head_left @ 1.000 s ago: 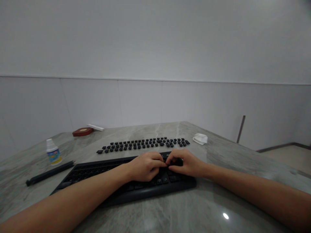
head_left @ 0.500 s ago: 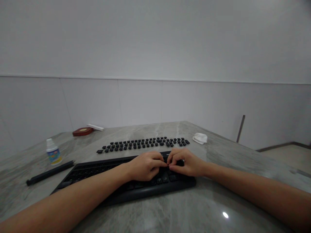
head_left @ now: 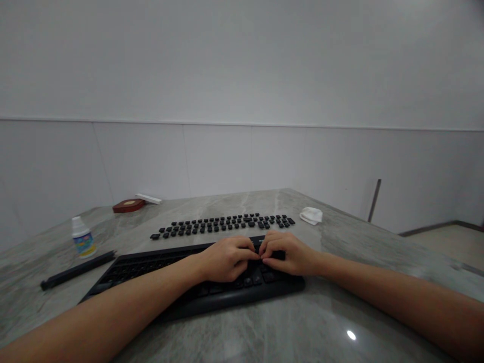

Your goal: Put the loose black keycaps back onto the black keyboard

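A black keyboard [head_left: 151,269] lies on the grey marble table [head_left: 302,322] in front of me. Both hands rest on its right part, fingertips meeting. My left hand [head_left: 225,259] is curled, with its fingers pressed together against the keys. My right hand [head_left: 289,253] is curled too, its fingertips pinching at a key beside the left hand's; what they hold is too small to make out. Behind the keyboard, several loose black keycaps [head_left: 223,224] are laid out in rows on the table.
A small white bottle with a colourful label [head_left: 82,237] and a long black bar [head_left: 77,269] lie at the left. A red-brown dish [head_left: 128,204] and a white slab [head_left: 148,198] sit at the back. A white cloth [head_left: 312,215] lies near the table's right edge.
Almost nothing differs; both hands stay on the same spot of the keyboard, with the right hand's fingers shifting slightly.
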`<state>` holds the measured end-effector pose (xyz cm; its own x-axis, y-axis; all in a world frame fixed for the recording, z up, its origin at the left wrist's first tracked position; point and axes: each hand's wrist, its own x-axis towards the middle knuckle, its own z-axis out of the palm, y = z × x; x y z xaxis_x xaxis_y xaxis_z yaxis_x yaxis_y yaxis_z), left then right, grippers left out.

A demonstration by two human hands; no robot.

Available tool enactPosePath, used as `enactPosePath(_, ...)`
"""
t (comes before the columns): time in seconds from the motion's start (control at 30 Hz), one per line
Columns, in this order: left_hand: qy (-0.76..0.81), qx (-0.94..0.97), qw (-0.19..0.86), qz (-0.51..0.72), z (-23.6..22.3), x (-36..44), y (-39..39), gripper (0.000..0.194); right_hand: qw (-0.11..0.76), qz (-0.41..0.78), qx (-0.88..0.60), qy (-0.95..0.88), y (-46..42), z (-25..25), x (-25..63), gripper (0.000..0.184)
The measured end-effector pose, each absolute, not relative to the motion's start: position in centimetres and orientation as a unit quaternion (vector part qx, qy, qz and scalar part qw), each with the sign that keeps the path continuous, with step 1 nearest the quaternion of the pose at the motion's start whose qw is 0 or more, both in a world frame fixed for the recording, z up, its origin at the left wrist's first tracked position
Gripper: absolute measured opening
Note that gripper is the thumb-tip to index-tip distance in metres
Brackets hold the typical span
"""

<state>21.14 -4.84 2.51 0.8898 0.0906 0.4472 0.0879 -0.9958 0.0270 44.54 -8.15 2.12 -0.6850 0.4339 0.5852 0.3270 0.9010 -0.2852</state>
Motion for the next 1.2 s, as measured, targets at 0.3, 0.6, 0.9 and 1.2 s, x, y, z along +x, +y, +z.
enactPosePath(0.3, 0.056, 0.972, -0.005, 0.229, 2.56, 21.11, -4.91, 0.035, 0.325, 0.194, -0.314, -0.871, -8.20, 2.25, 44.44, 0.004)
enactPosePath(0.6, 0.055, 0.971, -0.004, 0.231, 2.44, 21.17, -4.85, 0.034, 0.336, 0.183, -0.321, -0.866, -8.13, 2.04, 44.40, 0.003)
enactPosePath(0.9, 0.053, 0.971, 0.002, 0.233, 2.58, 21.17, -4.95, 0.034, 0.344, 0.186, -0.296, -0.872, -8.07, 2.00, 44.35, 0.006)
enactPosePath(1.2, 0.052, 0.972, 0.000, 0.228, 2.42, 21.14, -4.85, 0.035, 0.326, 0.152, -0.249, -0.899, -8.06, 2.29, 44.67, 0.014)
